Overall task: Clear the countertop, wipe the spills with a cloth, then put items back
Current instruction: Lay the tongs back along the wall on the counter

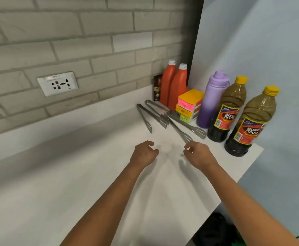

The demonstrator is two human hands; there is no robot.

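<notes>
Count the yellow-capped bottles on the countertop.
2. One yellow-capped bottle stands beside the purple flask; the other yellow-capped bottle stands nearer the counter's front edge. More may hide behind.

A home kitchen corner.
A white counter (pixel 74 192) runs under a grey brick-tile backsplash (pixel 74 32) with a wall socket (pixel 57 83); sauce bottles (pixel 173 84), vinegar bottles (pixel 226 110) and metal tongs (pixel 152 115) stand or lie at its far end.

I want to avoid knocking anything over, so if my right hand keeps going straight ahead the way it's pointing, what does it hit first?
Most likely the nearer pair of tongs: its flat tip lies just beyond the right hand. Depth is unclear, though.
</notes>
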